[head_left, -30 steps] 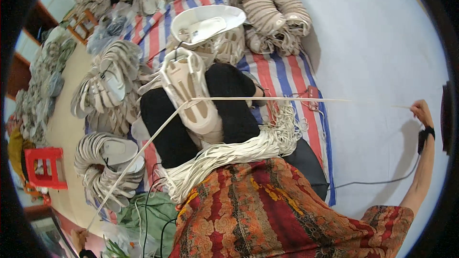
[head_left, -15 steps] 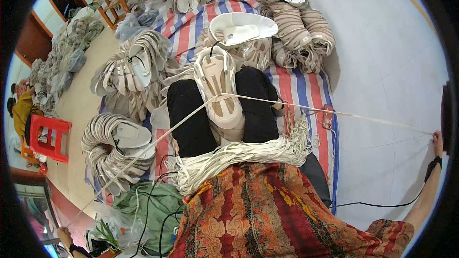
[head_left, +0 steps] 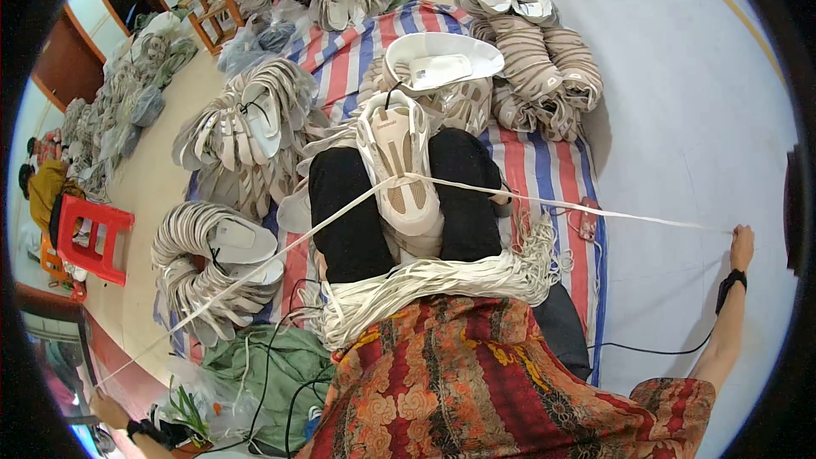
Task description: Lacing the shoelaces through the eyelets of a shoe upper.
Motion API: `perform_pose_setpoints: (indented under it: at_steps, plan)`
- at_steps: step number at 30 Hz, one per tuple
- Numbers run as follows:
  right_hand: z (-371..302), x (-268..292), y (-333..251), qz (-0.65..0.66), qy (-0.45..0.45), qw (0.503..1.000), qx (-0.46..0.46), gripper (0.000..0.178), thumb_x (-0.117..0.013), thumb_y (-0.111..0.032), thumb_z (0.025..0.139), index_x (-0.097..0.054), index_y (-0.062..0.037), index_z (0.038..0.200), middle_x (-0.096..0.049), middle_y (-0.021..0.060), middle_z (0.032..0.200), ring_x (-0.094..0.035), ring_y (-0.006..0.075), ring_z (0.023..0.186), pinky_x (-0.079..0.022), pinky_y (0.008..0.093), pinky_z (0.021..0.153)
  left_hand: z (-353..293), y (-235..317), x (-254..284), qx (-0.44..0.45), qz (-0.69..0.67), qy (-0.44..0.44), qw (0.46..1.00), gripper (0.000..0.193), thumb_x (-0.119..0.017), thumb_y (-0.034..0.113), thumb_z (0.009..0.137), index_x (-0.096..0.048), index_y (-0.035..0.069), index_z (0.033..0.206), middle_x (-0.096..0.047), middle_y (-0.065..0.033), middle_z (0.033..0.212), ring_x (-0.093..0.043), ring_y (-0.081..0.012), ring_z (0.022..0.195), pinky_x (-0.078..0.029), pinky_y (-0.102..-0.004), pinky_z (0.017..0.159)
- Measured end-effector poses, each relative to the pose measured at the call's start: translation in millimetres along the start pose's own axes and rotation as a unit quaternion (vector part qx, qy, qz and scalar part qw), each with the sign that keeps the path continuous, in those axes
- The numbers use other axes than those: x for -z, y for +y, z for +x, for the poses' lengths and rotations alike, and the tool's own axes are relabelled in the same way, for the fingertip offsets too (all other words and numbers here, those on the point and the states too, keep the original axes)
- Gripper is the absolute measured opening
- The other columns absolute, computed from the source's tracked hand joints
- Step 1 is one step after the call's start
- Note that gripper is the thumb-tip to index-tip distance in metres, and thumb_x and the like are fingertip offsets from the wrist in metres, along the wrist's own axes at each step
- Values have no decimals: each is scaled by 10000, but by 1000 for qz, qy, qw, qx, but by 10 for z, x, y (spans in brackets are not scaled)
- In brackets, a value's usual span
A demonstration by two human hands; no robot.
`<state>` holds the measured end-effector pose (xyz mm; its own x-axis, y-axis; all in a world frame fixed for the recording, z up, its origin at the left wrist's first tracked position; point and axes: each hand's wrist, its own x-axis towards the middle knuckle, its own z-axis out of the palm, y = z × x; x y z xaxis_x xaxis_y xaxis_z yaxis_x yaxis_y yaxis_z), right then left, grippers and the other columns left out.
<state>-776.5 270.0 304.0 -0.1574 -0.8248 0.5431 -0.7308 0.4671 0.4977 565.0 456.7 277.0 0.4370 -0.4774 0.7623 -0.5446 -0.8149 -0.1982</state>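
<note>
Beige shoe (head_left: pixel 399 166) lies sole-down between the knees, on the black trousers (head_left: pixel 348 212). A white lace (head_left: pixel 544 204) runs through it, drawn taut to both sides, likely to even the two ends. Right hand (head_left: pixel 741 246) pinches one end at full arm's reach; left hand (head_left: pixel 110 412) closed on the other, low left. Bundle of loose laces (head_left: pixel 442 280) across the lap, striped mat (head_left: pixel 544 166) beneath. Versus half a second ago: arms spread wider, right hand higher
</note>
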Motion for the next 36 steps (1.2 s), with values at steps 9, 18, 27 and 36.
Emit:
perform_pose_setpoints:
  at_steps: [9, 18, 27, 36]
  plan:
    - [-177, 532, -2667, 668, 70, 697, -252, 292, -443, -216, 891, -598, 15, 980, -615, 95, 911, -587, 168, 797, -466, 296, 737, -272, 3041, 133, 142, -691, -133, 696, 246, -456, 132, 867, -599, -37, 974, -585, -120, 1006, -577, -196, 903, -456, -278, 798]
    - [444, 1890, -5434, 804, -312, 505, 28, 320, -515, -87, 786, -499, -20, 1099, -627, 87, 686, -561, 114, 541, -454, 254, 508, -837, 6291, 1890, 16, -778, -452, 437, 401, -513, 114, 855, -420, -50, 1209, -618, -124, 901, -603, -150, 697, -484, -237, 603]
    - [423, 1713, -6112, 721, -228, 624, 197, 170, -513, -125, 763, -603, 16, 730, -584, 211, 690, -585, 373, 671, -463, 414, 604, -1088, 7384, 2414, -129, -727, -564, 370, 189, -514, 139, 861, -593, -32, 872, -600, -47, 736, -549, -78, 644, -429, -211, 544]
    - [467, 1723, -6109, 706, -283, 625, 177, 196, -502, -158, 758, -629, -10, 775, -606, 196, 733, -592, 375, 705, -470, 430, 641, -1045, 7534, 2382, -313, -624, -497, 515, 189, -534, 156, 821, -591, -24, 802, -551, -41, 646, -505, -100, 604, -411, -259, 559]
